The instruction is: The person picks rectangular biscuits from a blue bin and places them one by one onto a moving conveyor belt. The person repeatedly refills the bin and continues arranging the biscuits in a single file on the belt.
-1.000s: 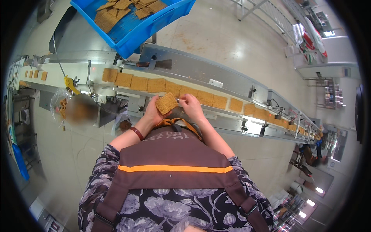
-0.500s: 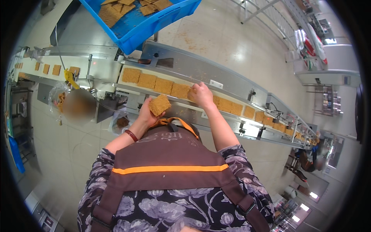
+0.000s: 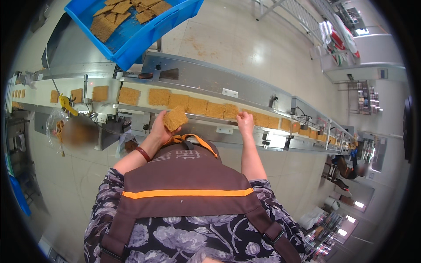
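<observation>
My left hand (image 3: 161, 129) grips a square brown crispy slab (image 3: 175, 118), held tilted just off the near side of the conveyor belt (image 3: 144, 93). More square slabs (image 3: 197, 105) of the same kind lie on the belt in a row, nearly edge to edge in the middle. Over the belt's near edge, beside this row, my right hand (image 3: 246, 124) is closed with its fingers curled. Whatever its fingertips hold or touch is hidden.
Beyond the belt's left part a blue crate (image 3: 127, 48) holds several loose slabs. A metal post (image 3: 85, 83) with a yellow-wrapped part (image 3: 67, 105) stands at the left belt. A metal machine frame (image 3: 322, 127) spans the belt at right. A blurred round shape (image 3: 79, 131) is at left.
The view has shifted. My right hand has drawn back from the row toward the belt's near edge. More slabs have come in from the left. My left hand keeps its slab.
</observation>
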`<state>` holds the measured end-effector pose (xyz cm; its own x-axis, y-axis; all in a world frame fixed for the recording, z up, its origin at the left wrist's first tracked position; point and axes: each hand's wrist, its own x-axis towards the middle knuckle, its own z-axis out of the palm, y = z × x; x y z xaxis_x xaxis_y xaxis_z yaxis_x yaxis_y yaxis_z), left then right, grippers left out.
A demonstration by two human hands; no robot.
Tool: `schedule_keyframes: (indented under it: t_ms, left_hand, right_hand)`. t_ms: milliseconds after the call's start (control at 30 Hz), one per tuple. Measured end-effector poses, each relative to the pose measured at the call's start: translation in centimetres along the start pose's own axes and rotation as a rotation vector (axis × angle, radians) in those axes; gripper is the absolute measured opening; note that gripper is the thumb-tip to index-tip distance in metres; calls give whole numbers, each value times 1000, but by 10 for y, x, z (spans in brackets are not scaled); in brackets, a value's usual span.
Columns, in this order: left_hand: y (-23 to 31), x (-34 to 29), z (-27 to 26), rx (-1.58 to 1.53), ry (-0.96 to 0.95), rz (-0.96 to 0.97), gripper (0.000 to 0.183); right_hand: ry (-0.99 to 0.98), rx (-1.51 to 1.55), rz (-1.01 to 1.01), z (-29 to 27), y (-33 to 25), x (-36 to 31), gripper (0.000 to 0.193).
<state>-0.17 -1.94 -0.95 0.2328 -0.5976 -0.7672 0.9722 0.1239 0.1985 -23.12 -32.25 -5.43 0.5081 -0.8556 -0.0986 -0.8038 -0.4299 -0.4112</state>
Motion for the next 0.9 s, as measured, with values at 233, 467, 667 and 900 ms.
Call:
schedule_keyframes:
  t_ms: [233, 467, 667, 900]
  left_hand:
    - [-1, 4, 9, -25, -24, -20, 48]
    - [-7, 2, 11, -50, -31, 0, 49]
    - [-5, -7, -1, -64, -33, 48, 47]
    - [-1, -15, -19, -166, -114, 116, 41]
  right_hand:
    - [62, -34, -122, -10, -32, -16, 21]
    - [-322, 180, -347, 19, -144, -45, 26]
    - [-144, -175, -412, 32, -176, -62, 43]
    - [-305, 65, -408, 27, -179, -69, 45]
